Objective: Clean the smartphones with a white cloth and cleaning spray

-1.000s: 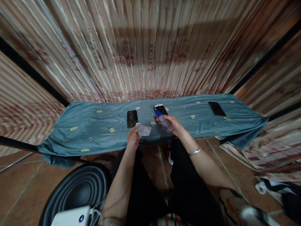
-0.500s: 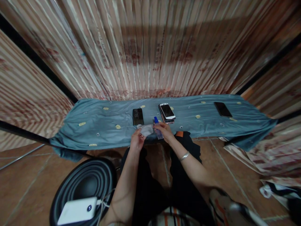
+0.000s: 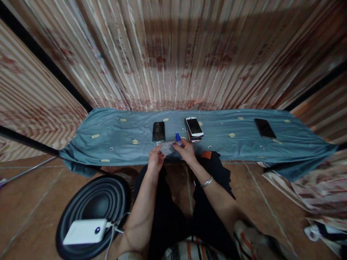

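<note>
A thin whitish cloth is pinched in the closed fingers of my left hand, held low over the front edge of the covered surface. My right hand is closed around a small clear bottle with a blue top, right beside the cloth; most of the bottle's body is hidden by the fingers. A dark phone with a marked screen lies just beyond my left hand. Behind my right hand sits a stack of phones, with a white-framed phone on top.
Another dark phone lies toward the right end of the blue-green patterned cover. Striped curtains hang behind and at both sides, with dark frame poles. On the floor at lower left, a white power bank with a cable rests on a black ringed object.
My right hand has turned the bottle, so its clear body, visible below the fingers before, is now mostly covered. Both hands stay close together. The view has shifted slightly.
</note>
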`<state>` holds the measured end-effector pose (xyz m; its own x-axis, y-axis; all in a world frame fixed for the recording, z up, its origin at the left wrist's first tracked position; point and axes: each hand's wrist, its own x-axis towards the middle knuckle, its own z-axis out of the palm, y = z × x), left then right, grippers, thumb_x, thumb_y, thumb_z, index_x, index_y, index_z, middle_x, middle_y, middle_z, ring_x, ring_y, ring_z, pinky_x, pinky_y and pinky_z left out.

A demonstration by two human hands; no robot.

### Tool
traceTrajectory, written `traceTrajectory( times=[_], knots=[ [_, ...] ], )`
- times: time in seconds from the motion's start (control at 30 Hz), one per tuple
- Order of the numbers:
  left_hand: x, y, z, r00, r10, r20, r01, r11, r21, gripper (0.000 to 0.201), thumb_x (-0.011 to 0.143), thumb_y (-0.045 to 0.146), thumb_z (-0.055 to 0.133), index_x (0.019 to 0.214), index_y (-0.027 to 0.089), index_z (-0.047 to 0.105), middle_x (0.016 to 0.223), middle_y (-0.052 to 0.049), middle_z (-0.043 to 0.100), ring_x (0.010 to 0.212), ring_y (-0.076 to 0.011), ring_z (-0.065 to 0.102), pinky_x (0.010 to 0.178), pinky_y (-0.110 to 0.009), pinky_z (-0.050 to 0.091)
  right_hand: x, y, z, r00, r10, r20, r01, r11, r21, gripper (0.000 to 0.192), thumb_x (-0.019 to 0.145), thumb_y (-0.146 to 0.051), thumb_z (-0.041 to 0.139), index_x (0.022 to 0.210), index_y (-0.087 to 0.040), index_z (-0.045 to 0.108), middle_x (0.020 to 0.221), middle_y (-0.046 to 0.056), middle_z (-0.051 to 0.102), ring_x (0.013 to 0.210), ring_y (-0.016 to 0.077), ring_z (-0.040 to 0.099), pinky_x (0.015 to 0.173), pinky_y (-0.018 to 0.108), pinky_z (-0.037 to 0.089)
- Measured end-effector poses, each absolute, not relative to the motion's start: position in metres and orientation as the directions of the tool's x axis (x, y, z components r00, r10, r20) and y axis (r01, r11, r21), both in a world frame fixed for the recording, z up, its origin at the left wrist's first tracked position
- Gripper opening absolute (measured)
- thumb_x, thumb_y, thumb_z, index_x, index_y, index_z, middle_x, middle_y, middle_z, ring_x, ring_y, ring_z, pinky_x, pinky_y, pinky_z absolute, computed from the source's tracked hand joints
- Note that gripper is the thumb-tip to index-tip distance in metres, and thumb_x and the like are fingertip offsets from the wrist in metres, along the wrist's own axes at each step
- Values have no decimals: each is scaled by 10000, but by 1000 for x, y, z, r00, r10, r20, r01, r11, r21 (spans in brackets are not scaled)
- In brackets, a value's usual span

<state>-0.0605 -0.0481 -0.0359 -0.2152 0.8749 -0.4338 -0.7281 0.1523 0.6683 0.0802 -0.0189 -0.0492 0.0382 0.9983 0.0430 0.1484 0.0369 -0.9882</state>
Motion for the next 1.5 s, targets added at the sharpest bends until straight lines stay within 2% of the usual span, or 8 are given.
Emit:
traceTrajectory(
  times=[0.27, 0.53, 0.73, 0.87, 0.97, 1.2, 1.33, 1.5],
  knots=[
    [-49, -41, -42, -197, 882, -428, -696, 182, 695, 236, 647, 236, 800, 738, 172, 593, 601, 15, 658, 562, -115, 644, 661, -248, 533, 88, -13, -46, 69, 995, 68, 327, 42, -944, 209, 694, -430, 652, 780, -239, 648, 697, -35, 616, 681, 168, 575, 698, 275, 454],
    [-47, -38, -40, -252, 879, -405, -684, 134, 717, 228, 664, 169, 757, 679, 173, 529, 536, 46, 586, 491, -89, 580, 618, -235, 504, 95, -16, -43, 38, 998, 45, 315, 31, -949, 223, 675, -403, 657, 819, -233, 671, 685, -32, 621, 675, 177, 586, 654, 275, 450],
    [-44, -40, -38, -275, 884, -379, -640, 126, 758, 252, 582, 174, 780, 706, 171, 560, 555, 39, 616, 499, -107, 581, 579, -246, 469, 98, -19, -37, -25, 997, -79, -67, -81, -995, 391, 635, -530, 735, 862, -225, 640, 716, -13, 673, 550, 130, 586, 564, 262, 489],
    [-43, -40, -39, -282, 897, -340, -614, 103, 783, 282, 517, 142, 751, 759, 168, 608, 577, 35, 638, 520, -109, 581, 551, -230, 428, 104, -27, -20, -208, 957, -201, -323, -261, -909, 399, 691, -526, 698, 935, -213, 659, 774, 25, 722, 544, 123, 585, 524, 243, 499],
    [-42, -39, -40, -281, 907, -313, -603, 88, 793, 284, 500, 146, 730, 760, 172, 621, 586, 44, 641, 514, -95, 559, 547, -219, 416, 111, -31, -9, -343, 899, -272, -398, -402, -825, 315, 785, -442, 590, 966, -199, 678, 779, 44, 738, 589, 137, 611, 544, 235, 521],
    [-38, -35, -43, -242, 933, -266, -590, 76, 804, 262, 546, 112, 644, 801, 170, 663, 648, 25, 670, 554, -101, 568, 566, -214, 408, 115, -32, -9, -484, 805, -344, -418, -558, -717, 372, 845, -440, 503, 1011, -158, 680, 798, 83, 745, 570, 125, 606, 456, 186, 471],
    [-36, -31, -44, -237, 938, -253, -582, 72, 810, 237, 566, 89, 620, 783, 169, 671, 663, 23, 659, 562, -102, 546, 576, -224, 397, 110, -31, -22, -402, 867, -294, -341, -439, -831, 515, 844, -475, 562, 1296, -229, 550, 768, 31, 743, 534, 131, 613, 452, 208, 484],
    [-30, -29, -43, -208, 950, -234, -592, 69, 803, 278, 557, 47, 577, 780, 168, 691, 651, 20, 658, 567, -107, 536, 591, -229, 394, 105, -30, -40, -323, 926, -197, -32, -219, -975, 675, 848, -480, 603, 1477, -354, 393, 770, -39, 693, 464, 107, 585, 448, 244, 512]
  ],
)
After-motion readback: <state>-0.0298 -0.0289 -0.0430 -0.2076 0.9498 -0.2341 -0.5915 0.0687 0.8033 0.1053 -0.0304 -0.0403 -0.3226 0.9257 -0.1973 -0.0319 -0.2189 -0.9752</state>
